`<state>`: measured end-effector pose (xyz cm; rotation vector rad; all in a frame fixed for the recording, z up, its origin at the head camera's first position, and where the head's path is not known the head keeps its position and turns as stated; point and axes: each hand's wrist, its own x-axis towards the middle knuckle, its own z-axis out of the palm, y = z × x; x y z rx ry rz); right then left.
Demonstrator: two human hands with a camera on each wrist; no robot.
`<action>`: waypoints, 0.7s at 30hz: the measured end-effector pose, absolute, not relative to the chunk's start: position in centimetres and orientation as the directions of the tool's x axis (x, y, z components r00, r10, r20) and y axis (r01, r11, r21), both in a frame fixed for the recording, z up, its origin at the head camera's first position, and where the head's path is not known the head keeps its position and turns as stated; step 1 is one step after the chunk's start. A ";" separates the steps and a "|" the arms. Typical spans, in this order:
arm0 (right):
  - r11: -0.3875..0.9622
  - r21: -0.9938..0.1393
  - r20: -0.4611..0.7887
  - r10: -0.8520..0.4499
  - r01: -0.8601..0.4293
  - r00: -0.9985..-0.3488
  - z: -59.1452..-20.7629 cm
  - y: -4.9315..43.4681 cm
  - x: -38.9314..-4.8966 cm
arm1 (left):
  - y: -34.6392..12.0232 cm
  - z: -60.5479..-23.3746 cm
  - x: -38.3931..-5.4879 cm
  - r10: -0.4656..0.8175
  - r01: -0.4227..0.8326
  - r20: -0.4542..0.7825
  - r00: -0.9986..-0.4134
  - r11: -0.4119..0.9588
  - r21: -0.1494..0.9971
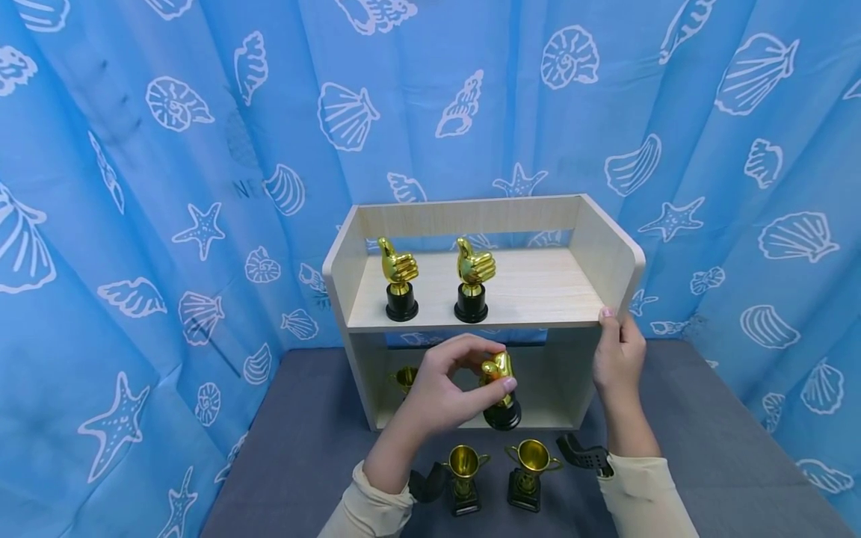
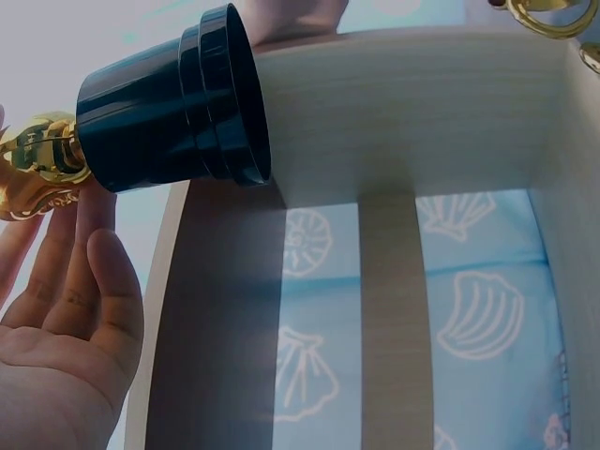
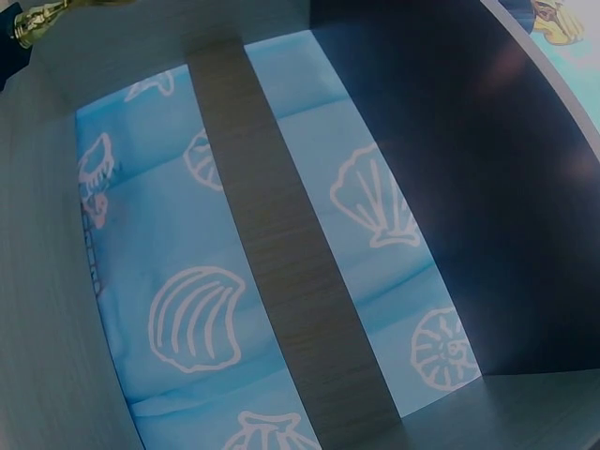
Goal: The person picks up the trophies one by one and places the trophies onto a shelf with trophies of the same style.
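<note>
My left hand (image 1: 457,385) pinches a gold thumbs-up trophy (image 1: 503,412) by its gold part, in front of the shelf's lower compartment. In the left wrist view the trophy's black base (image 2: 178,112) points away from the fingers, tilted on its side. My right hand (image 1: 617,359) grips the wooden shelf (image 1: 538,280) at the front right, its thumb at the upper board's edge. Two matching thumbs-up trophies, one on the left (image 1: 401,300) and one near the middle (image 1: 471,300), stand upright on the upper board. The right wrist view does not show the right hand.
A gold cup trophy (image 1: 405,377) stands at the left of the lower compartment, partly behind my left hand. Two more cup trophies, left (image 1: 464,463) and right (image 1: 531,457), stand on the grey table (image 1: 269,456) before the shelf. A blue shell-patterned curtain (image 1: 430,97) hangs behind.
</note>
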<state>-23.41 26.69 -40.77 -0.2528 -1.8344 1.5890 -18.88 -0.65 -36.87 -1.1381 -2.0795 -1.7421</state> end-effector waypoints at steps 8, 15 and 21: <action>0.247 -0.924 0.381 0.567 -0.290 -0.730 -40.6 26.6 -23.4 | -0.5 -36.7 -18.9 0.429 0.658 0.590 -0.684 0.014 0.753; 0.286 -0.910 0.414 0.569 -0.301 -0.710 -40.7 26.6 -23.4 | -0.2 -36.6 -19.0 0.431 0.660 0.594 -0.679 0.006 0.751; 0.284 -0.911 0.411 0.573 -0.298 -0.710 -40.7 26.7 -23.5 | -0.1 -36.5 -19.2 0.429 0.662 0.597 -0.678 0.005 0.749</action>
